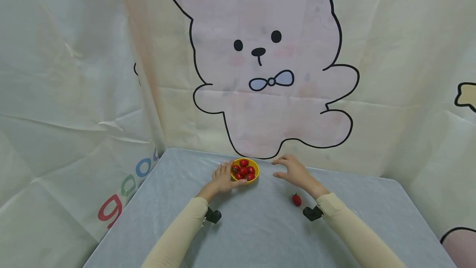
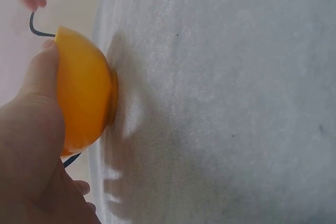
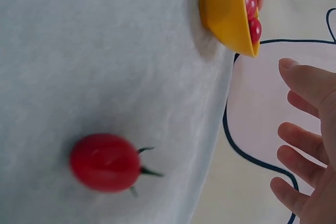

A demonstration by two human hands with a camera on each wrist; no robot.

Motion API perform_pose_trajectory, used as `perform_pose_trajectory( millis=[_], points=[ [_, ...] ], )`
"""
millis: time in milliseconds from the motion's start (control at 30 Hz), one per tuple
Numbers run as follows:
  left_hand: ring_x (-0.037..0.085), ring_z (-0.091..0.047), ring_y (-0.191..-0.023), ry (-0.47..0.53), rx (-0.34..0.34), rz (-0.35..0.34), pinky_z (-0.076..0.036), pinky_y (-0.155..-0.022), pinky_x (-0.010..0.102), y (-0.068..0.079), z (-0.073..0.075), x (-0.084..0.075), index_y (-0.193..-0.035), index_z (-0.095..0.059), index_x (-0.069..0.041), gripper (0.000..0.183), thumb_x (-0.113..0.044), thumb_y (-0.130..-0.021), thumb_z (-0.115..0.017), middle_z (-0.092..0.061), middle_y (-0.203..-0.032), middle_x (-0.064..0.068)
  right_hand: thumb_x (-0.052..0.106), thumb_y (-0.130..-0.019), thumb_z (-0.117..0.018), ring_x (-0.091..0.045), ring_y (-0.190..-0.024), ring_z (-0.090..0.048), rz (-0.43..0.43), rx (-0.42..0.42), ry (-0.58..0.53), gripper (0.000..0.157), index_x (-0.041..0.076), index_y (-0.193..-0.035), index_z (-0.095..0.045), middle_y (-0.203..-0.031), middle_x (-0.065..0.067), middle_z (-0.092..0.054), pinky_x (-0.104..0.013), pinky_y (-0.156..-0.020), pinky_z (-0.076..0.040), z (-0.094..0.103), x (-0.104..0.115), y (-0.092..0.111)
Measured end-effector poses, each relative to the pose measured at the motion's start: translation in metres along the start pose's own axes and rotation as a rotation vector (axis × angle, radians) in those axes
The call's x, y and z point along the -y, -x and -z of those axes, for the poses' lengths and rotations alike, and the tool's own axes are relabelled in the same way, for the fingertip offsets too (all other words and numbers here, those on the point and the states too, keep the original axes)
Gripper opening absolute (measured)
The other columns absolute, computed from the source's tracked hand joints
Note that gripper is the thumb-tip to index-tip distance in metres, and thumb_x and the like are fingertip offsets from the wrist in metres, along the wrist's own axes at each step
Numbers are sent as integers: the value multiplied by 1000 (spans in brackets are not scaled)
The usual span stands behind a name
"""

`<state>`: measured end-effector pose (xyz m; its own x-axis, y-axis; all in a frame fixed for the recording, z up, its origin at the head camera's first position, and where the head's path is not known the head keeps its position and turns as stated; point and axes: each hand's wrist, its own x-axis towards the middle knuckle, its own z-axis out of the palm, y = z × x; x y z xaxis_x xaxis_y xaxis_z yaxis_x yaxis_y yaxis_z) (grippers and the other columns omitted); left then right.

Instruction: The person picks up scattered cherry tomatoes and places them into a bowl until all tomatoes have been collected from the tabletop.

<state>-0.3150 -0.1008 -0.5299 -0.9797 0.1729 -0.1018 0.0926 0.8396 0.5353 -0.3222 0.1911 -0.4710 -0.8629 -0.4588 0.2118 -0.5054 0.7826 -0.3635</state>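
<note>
A yellow bowl [image 1: 257, 172] filled with several cherry tomatoes [image 1: 243, 171] stands near the back edge of the table. My left hand [image 1: 223, 180] holds it from the left side, thumb along the near rim and fingers around the far left. From the left wrist, the thumb lies against the bowl's outer wall [image 2: 84, 87]. To the right of the bowl my right hand [image 1: 293, 171] hovers with parted, slightly bent fingers, nothing in them. One loose cherry tomato [image 1: 296, 200] with a green stem lies on the table below the right wrist; it appears large in the right wrist view.
A pale grey cloth covers the table [image 1: 260, 235]. Behind it hangs a curtain [image 1: 390, 94] printed with a pink cartoon bear, and another sheet [image 1: 74, 94] closes off the left side. Black straps with dark pieces [image 1: 313, 213] sit at both wrists.
</note>
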Motion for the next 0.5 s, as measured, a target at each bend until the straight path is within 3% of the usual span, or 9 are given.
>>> perform_pose_trajectory(
  millis=[500],
  points=[
    [43, -13, -152, 16, -12, -9, -12, -121, 64, -2, 1, 0, -157, -19, -16, 103, -69, -81, -65, -21, -163, 20, 26, -86, -77, -37, -117, -56, -2, -34, -23, 39, 10, -121, -70, -122, -13, -65, -57, -97, -47, -5, -21, 44]
  ],
)
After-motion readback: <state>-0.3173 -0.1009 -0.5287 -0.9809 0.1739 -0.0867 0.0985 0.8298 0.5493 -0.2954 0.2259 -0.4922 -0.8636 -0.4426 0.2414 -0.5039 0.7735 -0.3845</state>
